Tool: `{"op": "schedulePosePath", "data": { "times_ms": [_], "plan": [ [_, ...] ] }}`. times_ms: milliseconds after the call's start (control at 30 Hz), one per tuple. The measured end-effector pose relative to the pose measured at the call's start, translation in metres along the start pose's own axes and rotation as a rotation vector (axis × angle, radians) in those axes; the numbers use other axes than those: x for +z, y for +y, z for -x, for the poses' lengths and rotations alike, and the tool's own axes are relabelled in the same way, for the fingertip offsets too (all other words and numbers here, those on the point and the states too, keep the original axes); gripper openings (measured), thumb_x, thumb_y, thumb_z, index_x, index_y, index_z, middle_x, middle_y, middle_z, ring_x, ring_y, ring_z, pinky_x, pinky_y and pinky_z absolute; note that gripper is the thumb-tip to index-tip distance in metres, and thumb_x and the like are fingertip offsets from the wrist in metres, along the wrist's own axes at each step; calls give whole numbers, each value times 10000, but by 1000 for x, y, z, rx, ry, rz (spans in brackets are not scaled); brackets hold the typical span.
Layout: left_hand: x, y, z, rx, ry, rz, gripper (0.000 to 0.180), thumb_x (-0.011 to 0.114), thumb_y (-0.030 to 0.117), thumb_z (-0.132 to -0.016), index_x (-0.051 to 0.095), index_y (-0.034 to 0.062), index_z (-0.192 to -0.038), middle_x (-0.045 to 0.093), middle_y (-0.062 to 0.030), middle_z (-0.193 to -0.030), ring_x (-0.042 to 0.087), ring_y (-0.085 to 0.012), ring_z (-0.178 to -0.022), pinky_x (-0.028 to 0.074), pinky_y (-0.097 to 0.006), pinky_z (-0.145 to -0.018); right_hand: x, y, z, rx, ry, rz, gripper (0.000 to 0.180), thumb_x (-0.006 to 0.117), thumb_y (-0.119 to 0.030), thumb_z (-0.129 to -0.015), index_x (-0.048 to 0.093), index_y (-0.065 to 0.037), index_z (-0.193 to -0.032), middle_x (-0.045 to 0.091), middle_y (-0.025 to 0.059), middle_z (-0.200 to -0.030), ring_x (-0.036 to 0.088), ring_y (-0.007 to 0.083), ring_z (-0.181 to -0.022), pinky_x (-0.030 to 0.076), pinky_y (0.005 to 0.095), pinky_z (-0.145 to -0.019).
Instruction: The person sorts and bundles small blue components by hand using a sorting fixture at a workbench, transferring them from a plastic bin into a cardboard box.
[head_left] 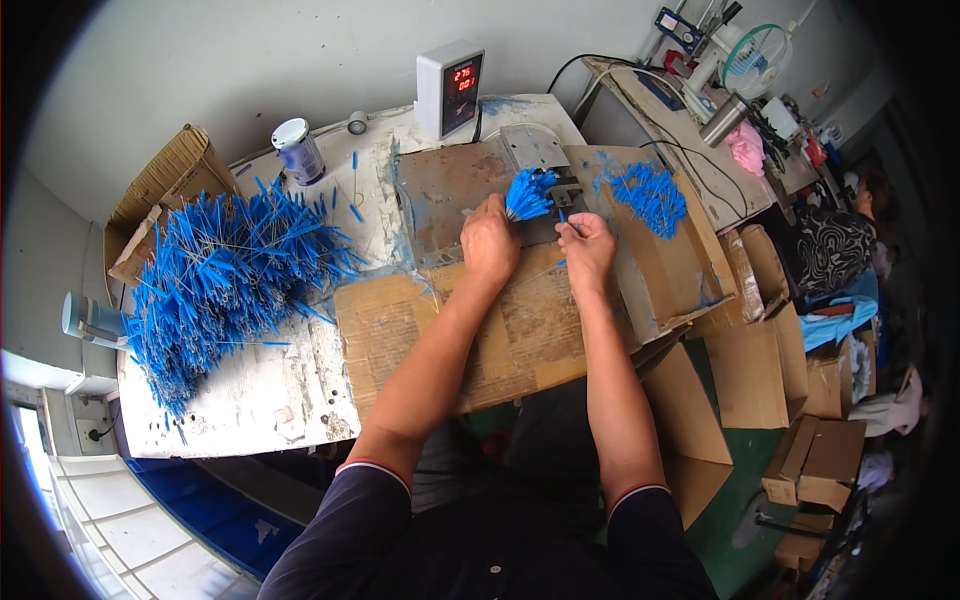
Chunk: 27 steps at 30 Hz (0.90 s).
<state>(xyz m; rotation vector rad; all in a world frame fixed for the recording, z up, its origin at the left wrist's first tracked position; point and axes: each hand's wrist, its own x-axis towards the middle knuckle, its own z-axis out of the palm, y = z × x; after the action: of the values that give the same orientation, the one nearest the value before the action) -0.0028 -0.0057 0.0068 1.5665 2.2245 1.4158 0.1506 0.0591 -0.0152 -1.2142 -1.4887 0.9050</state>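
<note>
The fingers of my left hand (489,242) are closed around a bundle of blue-sleeved leads (530,194), just beside the metal fixture (567,191) on the counter (385,165). My right hand (592,246) has its fingers narrowed, pinching a single blue lead (562,216) near that fixture. Best, I judge, to grip the bundle loosely, blue ends fanned, and steady the single lead near its tip, keeping it straight.

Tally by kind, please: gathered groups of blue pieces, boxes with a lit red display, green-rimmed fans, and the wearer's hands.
Large blue pile, held blue bundle, small blue pile: 3
Red-lit display box: 1
Green-rimmed fan: 1
Left hand, right hand: 2
Total: 7
</note>
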Motion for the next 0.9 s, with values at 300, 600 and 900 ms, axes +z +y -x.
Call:
{"op": "schedulePosePath", "data": {
  "times_ms": [300,600,900],
  "plan": [
    [2,-9,0,114,34,-30,278,571,-52,-758,591,11,-1027,609,-201,-952,609,-429,-928,485,-515,-794,-13,-4,7,-177,113,68,354,706,-14,-851,578,40,-1177,700,111,-998,688,163,-884,541,291,-774],
    [-2,-8,-4,-83,182,161,288,614,-42,-751,579,44,-1024,580,-191,-1014,585,-457,-930,484,-528,-796,-38,-53,75,71,-65,691,400,728,-402,-863,676,-12,-785,694,160,-740,655,378,-658,497,468,-628],
    [-1,-3,0,-78,171,202,255,626,-16,-792,584,44,-1036,596,-183,-1042,591,-446,-947,480,-506,-810,-26,-37,72,145,-27,719,273,708,-359,-814,727,-87,-833,720,168,-839,687,384,-850,518,500,-765]
  ]
}}
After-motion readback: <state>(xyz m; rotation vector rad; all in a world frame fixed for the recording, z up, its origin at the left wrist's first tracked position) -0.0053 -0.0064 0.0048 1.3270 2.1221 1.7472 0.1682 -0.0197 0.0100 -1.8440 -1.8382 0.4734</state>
